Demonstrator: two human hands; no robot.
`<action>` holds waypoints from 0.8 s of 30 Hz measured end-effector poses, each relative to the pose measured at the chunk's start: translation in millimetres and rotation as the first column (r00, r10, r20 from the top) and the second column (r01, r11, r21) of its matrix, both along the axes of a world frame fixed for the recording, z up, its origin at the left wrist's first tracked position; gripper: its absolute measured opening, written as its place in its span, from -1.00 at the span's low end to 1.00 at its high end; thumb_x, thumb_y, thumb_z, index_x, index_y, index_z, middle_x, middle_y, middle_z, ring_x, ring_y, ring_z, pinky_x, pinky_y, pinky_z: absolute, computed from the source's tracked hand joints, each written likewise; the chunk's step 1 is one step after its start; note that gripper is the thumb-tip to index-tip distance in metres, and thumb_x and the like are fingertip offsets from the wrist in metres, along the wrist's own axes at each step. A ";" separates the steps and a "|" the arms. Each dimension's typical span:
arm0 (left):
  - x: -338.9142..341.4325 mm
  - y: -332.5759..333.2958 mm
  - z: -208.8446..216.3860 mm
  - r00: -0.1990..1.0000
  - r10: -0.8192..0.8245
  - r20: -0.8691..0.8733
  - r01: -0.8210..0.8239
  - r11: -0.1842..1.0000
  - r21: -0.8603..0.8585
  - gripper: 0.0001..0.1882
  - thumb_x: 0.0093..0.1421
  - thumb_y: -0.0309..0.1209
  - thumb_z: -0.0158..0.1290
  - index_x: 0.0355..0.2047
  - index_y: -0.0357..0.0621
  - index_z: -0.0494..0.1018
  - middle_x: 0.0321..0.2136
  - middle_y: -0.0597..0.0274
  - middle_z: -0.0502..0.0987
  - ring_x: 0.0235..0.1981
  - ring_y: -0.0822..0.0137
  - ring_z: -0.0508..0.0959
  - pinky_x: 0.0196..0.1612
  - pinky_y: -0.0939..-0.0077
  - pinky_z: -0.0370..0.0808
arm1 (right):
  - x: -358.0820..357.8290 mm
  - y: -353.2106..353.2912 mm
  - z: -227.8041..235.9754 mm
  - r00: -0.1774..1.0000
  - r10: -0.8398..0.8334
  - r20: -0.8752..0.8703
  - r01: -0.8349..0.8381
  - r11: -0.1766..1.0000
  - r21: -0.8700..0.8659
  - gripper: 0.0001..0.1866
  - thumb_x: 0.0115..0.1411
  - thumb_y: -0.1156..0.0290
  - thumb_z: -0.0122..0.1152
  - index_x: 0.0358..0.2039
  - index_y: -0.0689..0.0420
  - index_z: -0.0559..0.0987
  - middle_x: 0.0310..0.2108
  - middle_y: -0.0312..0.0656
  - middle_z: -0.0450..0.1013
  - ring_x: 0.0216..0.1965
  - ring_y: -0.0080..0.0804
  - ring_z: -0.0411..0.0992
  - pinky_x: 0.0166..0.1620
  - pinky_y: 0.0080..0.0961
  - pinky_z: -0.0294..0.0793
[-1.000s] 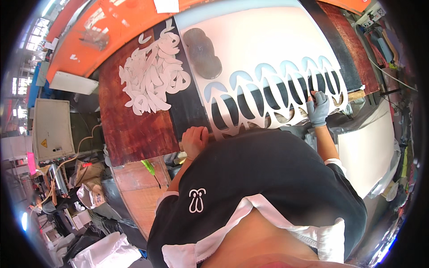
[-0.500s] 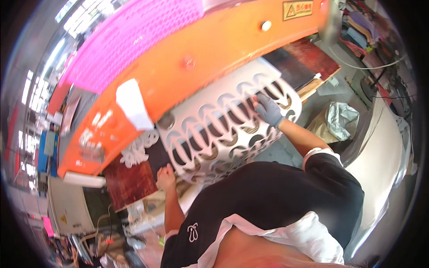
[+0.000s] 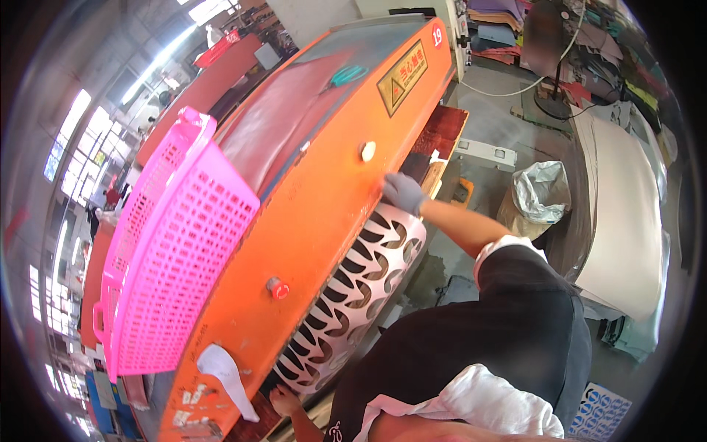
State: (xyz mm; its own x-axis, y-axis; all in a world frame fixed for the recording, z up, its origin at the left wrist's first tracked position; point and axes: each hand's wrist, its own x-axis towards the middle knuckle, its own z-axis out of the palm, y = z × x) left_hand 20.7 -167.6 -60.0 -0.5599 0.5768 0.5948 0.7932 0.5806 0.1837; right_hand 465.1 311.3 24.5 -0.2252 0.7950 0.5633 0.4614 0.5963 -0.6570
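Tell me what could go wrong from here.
The gloved right hand is right at the orange machine's front, and the bare left hand is near its lower edge; if the machine moved, fingers might get pinched.

The white sheet is riddled with holes, so its narrow strips could snag or tear if pulled.

The pink basket appears perched on the machine; a jolt might tip it.

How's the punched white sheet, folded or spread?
Spread: the white sheet shows one continuous, downward-curving surface, no fold visible; under the orange beam, can't tell.
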 end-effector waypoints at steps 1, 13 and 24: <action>-1.6 -4.0 2.1 0.998 0.047 0.036 -0.046 0.998 -0.042 -0.66 0.16 -0.35 -0.08 -0.68 -0.33 0.35 -0.60 -0.06 0.38 -0.48 -0.08 0.42 -0.44 0.05 0.31 | 3.1 -13.6 -9.7 0.988 -0.107 0.115 0.110 0.994 -0.019 -0.72 0.15 0.18 -0.01 -0.35 0.13 0.51 -0.36 -0.04 0.46 -0.28 -0.02 0.40 -0.20 -0.19 0.37; -15.2 -24.2 -18.4 0.994 0.083 0.068 -0.075 0.991 -0.107 -0.53 0.16 -0.20 -0.10 -0.65 -0.45 0.37 -0.57 -0.30 0.39 -0.48 -0.21 0.41 -0.35 -0.02 0.31 | 0.2 -41.8 -46.8 0.834 -0.156 0.530 0.099 0.986 0.134 -0.54 0.16 0.07 -0.13 -0.64 0.08 0.59 -0.54 -0.15 0.46 -0.43 -0.18 0.43 -0.20 -0.27 0.32; -13.7 -48.8 -25.4 0.959 0.243 0.148 -0.190 0.934 -0.304 -0.61 0.17 -0.09 -0.10 -0.44 -0.17 0.49 -0.23 -0.13 0.50 -0.10 -0.08 0.45 -0.09 0.07 0.41 | 11.1 -38.3 -41.6 0.651 -0.053 0.758 -0.025 0.996 0.090 -0.62 0.18 -0.01 -0.13 -0.50 -0.12 0.60 -0.49 -0.16 0.53 -0.38 -0.09 0.52 -0.34 -0.11 0.47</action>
State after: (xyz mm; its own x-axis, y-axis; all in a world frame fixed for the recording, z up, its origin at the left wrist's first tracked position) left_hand 6.9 -216.4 -85.4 -0.7724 0.5587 0.3020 0.6110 0.7834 0.1137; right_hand 476.2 273.0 -17.1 -0.5938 0.7596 0.2654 0.7841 0.6203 -0.0213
